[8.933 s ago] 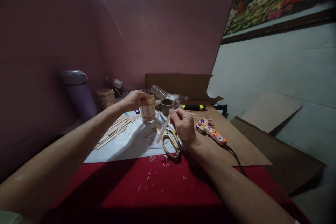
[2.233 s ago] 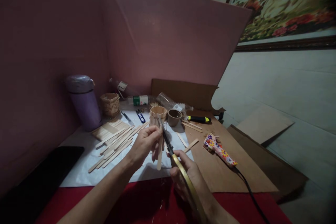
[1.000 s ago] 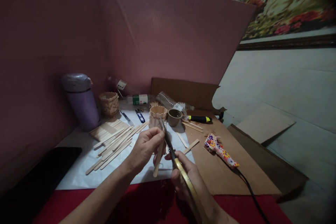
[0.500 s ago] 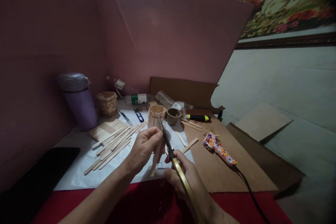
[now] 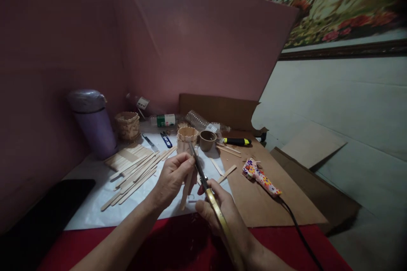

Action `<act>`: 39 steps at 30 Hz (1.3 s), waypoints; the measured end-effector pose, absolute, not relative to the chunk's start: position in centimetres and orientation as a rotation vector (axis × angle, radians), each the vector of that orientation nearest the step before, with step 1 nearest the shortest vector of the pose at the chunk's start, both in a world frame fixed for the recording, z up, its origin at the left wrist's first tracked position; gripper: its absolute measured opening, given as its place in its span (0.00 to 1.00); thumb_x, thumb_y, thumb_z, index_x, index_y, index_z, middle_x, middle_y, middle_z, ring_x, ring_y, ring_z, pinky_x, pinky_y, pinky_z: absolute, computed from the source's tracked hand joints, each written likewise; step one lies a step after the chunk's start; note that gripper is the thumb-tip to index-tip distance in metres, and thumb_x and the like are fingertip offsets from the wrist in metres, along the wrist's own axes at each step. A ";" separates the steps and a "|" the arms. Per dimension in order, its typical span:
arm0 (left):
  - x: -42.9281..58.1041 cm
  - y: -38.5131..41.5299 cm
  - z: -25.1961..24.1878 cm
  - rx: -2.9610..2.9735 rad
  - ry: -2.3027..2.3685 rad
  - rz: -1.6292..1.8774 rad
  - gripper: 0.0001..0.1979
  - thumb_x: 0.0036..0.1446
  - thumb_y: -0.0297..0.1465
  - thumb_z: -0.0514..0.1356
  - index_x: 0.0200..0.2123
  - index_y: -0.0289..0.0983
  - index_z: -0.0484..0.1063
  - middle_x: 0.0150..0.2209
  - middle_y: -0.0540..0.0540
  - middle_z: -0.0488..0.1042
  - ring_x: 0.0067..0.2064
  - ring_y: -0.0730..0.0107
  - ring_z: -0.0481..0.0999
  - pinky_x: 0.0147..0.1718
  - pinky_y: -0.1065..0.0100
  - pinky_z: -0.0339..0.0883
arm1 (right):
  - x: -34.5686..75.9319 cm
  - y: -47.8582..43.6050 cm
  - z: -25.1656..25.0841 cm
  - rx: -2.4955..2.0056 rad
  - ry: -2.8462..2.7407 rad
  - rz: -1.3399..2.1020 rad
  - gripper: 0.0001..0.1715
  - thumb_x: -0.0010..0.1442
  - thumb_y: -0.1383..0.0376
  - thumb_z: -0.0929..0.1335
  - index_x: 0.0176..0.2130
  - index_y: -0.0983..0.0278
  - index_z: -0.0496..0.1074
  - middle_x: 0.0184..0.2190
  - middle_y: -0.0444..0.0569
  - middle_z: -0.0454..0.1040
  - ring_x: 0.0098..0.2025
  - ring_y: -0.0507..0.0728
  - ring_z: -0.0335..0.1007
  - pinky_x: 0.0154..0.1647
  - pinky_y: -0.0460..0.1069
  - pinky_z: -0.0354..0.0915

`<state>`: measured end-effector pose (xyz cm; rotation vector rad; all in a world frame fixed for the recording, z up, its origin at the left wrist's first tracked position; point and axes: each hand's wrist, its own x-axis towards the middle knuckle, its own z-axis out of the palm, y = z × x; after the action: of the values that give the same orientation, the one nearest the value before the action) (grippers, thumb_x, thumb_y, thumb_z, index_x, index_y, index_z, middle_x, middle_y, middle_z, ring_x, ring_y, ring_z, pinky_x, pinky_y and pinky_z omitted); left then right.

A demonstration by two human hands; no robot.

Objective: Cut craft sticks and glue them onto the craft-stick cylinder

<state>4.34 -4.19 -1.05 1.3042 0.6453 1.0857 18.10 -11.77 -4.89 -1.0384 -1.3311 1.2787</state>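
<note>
My left hand (image 5: 171,178) is closed in a pinch on a wooden craft stick (image 5: 185,194), whose lower end slants down below the fingers. Wrapped round the gold-coloured handle of a pair of scissors (image 5: 215,207) is my right hand (image 5: 233,222). The dark blades point up and away, alongside my left fingertips; whether they touch the stick is hidden. Just beyond the blade tips stands a small cup-shaped basket of craft sticks (image 5: 187,139). Loose craft sticks (image 5: 140,178) lie spread to the left of my left hand.
A brown cup (image 5: 207,140), clear plastic bottles (image 5: 199,120) and a black-and-yellow utility knife (image 5: 237,141) lie towards the back. On the cardboard (image 5: 270,211) at right is a flower-patterned glue gun (image 5: 261,178) with its cord. A purple tumbler (image 5: 95,129) and another woven basket (image 5: 127,126) stand left.
The view has shifted slightly, so most things sit a little further left. Both hands keep nearly the same pose, with the stick and scissors still held.
</note>
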 end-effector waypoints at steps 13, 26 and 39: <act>4.2 -4.0 -1.0 1.339 0.676 1.037 0.18 0.53 0.42 0.61 0.20 0.36 0.63 0.16 0.52 0.66 0.14 0.78 0.63 0.13 0.75 0.55 | 18.0 -11.4 -4.1 -1.121 -1.416 1.191 0.37 0.53 0.35 0.64 0.43 0.62 0.63 0.19 0.36 0.56 0.18 0.46 0.47 0.16 0.43 0.46; 4.3 -3.7 -2.0 1.254 0.632 1.051 0.17 0.56 0.41 0.59 0.22 0.37 0.63 0.14 0.52 0.68 0.12 0.78 0.62 0.11 0.76 0.53 | 17.7 -10.9 -4.8 -1.077 -1.384 1.194 0.31 0.51 0.40 0.70 0.35 0.61 0.61 0.21 0.35 0.51 0.22 0.47 0.43 0.20 0.44 0.44; 4.4 -3.8 -2.1 1.239 0.578 1.077 0.16 0.57 0.39 0.59 0.22 0.37 0.62 0.14 0.54 0.67 0.11 0.78 0.61 0.09 0.77 0.52 | 17.2 -11.6 -3.2 -1.099 -1.324 1.172 0.27 0.48 0.49 0.75 0.34 0.63 0.63 0.25 0.37 0.58 0.26 0.49 0.50 0.25 0.44 0.51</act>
<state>4.35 -3.81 -2.10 1.2395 0.5783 1.0765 17.16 -11.57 -3.24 -1.0989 -1.3240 1.1722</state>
